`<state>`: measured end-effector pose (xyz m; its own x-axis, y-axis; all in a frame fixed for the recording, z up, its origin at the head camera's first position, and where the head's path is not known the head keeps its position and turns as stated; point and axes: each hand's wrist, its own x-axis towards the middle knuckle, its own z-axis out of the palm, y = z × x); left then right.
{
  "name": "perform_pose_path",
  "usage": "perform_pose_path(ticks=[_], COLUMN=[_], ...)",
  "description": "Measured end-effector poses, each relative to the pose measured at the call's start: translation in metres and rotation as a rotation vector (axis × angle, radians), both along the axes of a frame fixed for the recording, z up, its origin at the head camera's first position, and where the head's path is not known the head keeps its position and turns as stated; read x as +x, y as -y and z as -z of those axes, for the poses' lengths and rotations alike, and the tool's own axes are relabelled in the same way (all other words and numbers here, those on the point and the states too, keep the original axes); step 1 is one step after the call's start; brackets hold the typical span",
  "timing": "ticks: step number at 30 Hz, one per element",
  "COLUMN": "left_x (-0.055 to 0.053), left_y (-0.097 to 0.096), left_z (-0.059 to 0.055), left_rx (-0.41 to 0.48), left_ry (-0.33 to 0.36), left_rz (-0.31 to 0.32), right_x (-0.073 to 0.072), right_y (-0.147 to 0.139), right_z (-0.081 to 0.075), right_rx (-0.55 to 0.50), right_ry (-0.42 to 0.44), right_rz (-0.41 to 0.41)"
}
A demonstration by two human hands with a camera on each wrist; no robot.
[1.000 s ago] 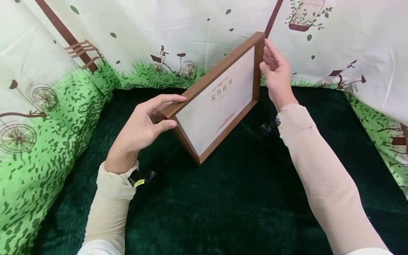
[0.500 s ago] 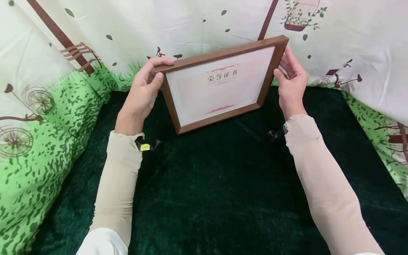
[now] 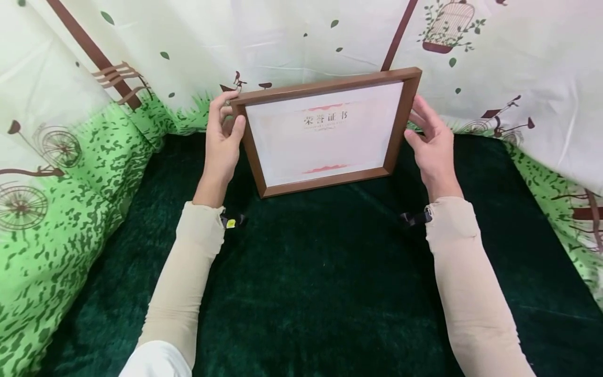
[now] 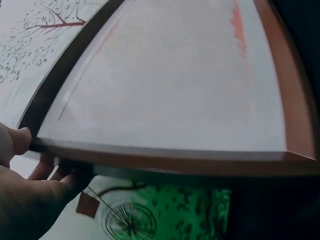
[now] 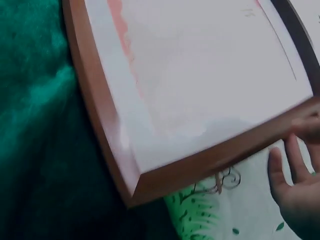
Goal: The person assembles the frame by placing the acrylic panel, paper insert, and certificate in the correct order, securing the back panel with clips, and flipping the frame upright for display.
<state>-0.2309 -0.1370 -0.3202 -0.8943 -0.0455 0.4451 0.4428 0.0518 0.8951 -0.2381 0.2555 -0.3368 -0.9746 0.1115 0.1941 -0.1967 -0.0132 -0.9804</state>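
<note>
A brown picture frame (image 3: 325,183) stands tilted back toward the curtain in the head view, its lower edge at the green cloth. Inside it is a pale certificate (image 3: 325,141) with dark characters and red bands. My left hand (image 3: 221,141) holds the frame's upper left corner, thumb in front and fingers behind. At the right side my right hand (image 3: 434,146) holds the frame's edge, thumb toward the front, fingers partly hidden behind it. In the right wrist view, some fingers (image 5: 277,170) of that hand stand a little off the frame.
Dark green velvet cloth (image 3: 320,293) covers the surface below. Behind and at both sides hangs a pale curtain (image 3: 292,36) printed with bicycles, leaves and grass. A black strap with a small device (image 3: 231,222) sits at each wrist.
The frame has turned from a slanted angle to face me more squarely, and its raised right end has come down. Both hands have moved with it.
</note>
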Motion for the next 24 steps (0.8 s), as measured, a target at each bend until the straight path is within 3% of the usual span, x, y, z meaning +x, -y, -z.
perform_pose_path(ticks=[2,5,9,12,15,20,24], left_x=[0.004,0.010,0.019,0.023,0.020,0.013,0.011], left_y=[0.005,0.014,0.029,0.037,0.035,0.024,0.019], left_z=[0.005,0.010,0.009,0.006,0.007,0.015,0.021], left_rx=[-0.101,-0.229,-0.436,-0.562,-0.587,-0.549,-0.524], left_ry=[0.003,0.036,0.118,0.203,0.243,0.207,0.205], left_rz=[-0.044,-0.048,-0.001,0.055,0.065,-0.034,-0.072], right_x=[0.001,0.002,0.004,0.004,0.004,0.007,0.011], right_y=[-0.004,-0.009,-0.010,-0.009,-0.012,-0.020,-0.026], right_z=[0.008,0.020,0.029,0.030,0.028,0.023,0.014], right_rx=[0.056,0.135,0.306,0.408,0.439,0.498,0.567], right_ry=[0.018,0.071,0.215,0.271,0.264,0.268,0.303], right_rz=[-0.040,-0.088,-0.184,-0.229,-0.207,-0.144,-0.145])
